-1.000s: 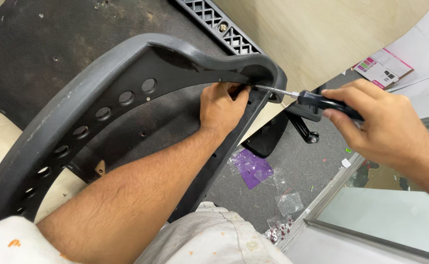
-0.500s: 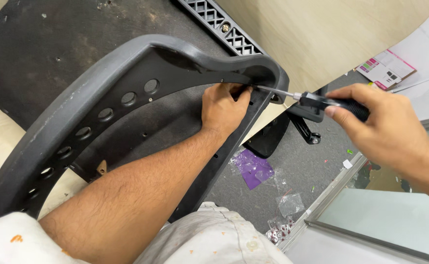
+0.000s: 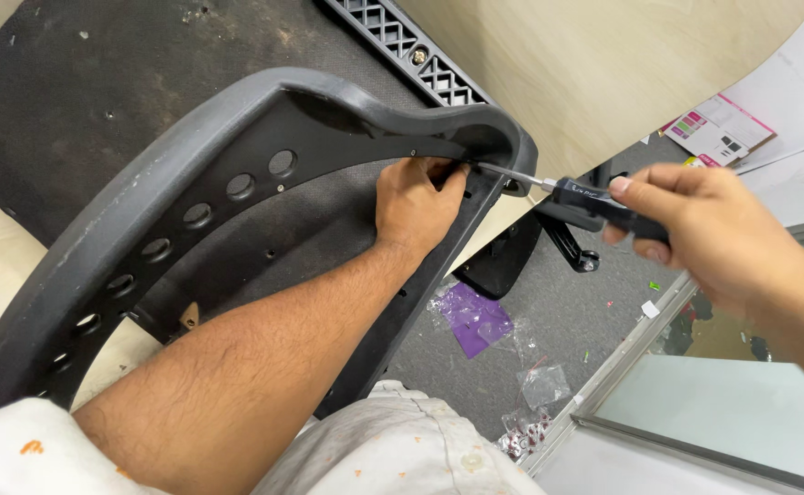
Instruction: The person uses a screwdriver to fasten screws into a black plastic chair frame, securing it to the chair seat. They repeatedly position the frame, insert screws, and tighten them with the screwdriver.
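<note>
The frame (image 3: 191, 174) is a curved arch of dull grey moulded plastic, scuffed and dusty, with a row of round holes along its inner band. It stands over a dark, coarse fabric pad (image 3: 81, 101) and reaches from the lower left up to a rounded corner at upper centre. Behind it lies a black lattice strip (image 3: 411, 50) on a pale wooden floor (image 3: 585, 64).

The left hand (image 3: 413, 203) is curled closed against the inside of that corner, fingers folded onto the frame's edge; what they pinch is hidden. The right hand (image 3: 704, 234) is wrapped shut around the black handle of a screwdriver (image 3: 567, 191), thumb on top. Its thin steel shaft runs left, and the tip meets the frame just beside the left fingertips.

Below, on grey carpet (image 3: 585, 321), lie a purple bag (image 3: 475, 316) and clear bags of small hardware (image 3: 539, 385). A printed leaflet (image 3: 718, 128) lies at the upper right.
</note>
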